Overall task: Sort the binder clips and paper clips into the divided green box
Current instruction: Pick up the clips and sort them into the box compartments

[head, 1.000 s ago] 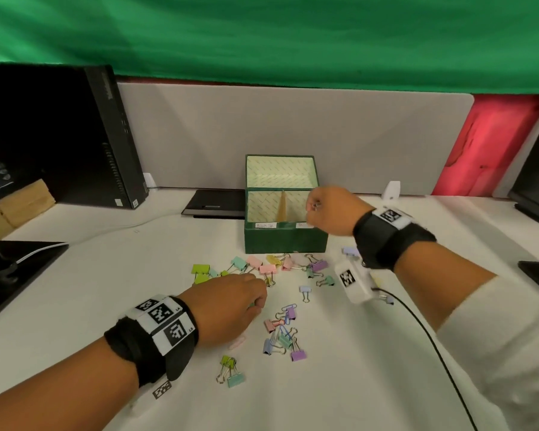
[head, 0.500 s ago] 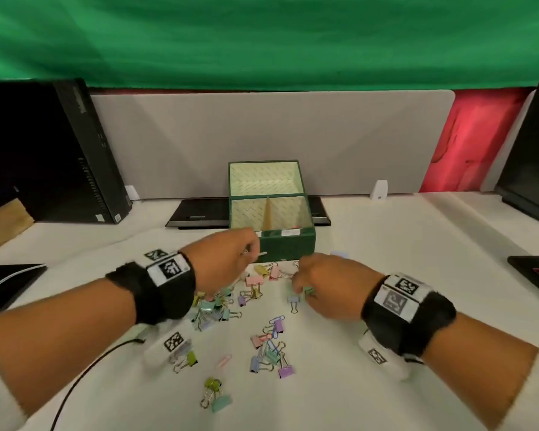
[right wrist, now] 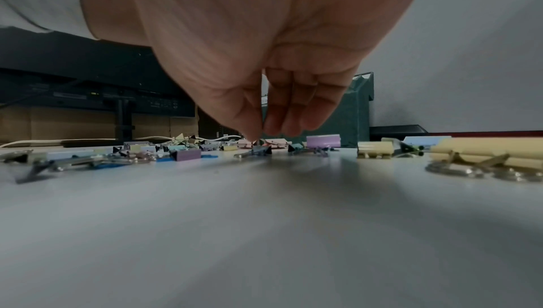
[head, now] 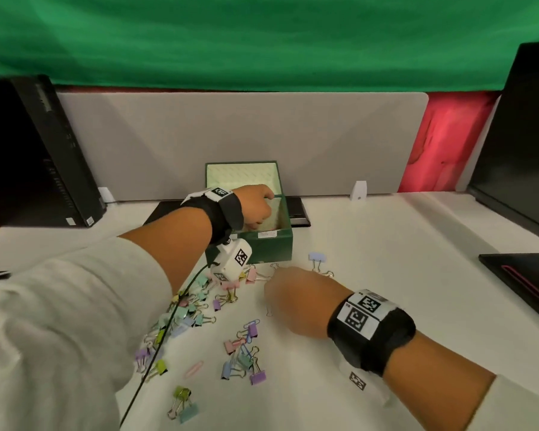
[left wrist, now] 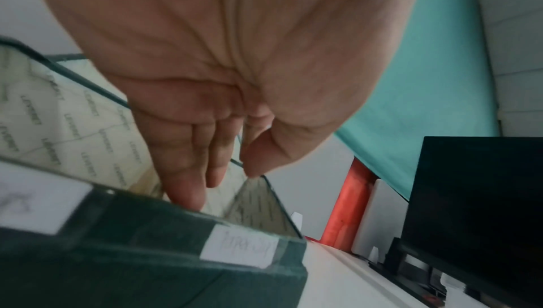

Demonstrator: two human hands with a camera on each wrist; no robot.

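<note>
While the head view is being taken in, the left hand [head: 255, 203] is being held over the open green box [head: 269, 244], which is standing on the white tabletop [head: 386, 275] in front of a grey partition [head: 231, 135]; its fingers are being dipped into the box's near left part, though which compartment cannot be told. The right hand [head: 299, 301] is being lowered among the binder clips [head: 243, 359], which are lying scattered just in front of the box and toward the viewer, with a pink paper clip [head: 194, 368] lying among them. A blue binder clip [head: 317, 258] is sitting apart to the right of the box.

From the left wrist view, the left hand [left wrist: 235, 81] is being seen from below, above the green box [left wrist: 147, 255]. Its fingers [left wrist: 188, 169] are being kept nearly straight and pointed down into the patterned interior, the thumb close beside them, and nothing is being seen in the grip. White labels [left wrist: 239, 247] are stuck on the box's front wall.

From the right wrist view, the right hand [right wrist: 264, 69] is being brought down onto the tabletop [right wrist: 264, 231], thumb and fingertips [right wrist: 289, 125] pressed together; a small clip [right wrist: 255, 150] is being touched at the thumb tip, but whether it is being pinched cannot be told. Yellow binder clips [right wrist: 374, 149] are lying to the right.
</note>
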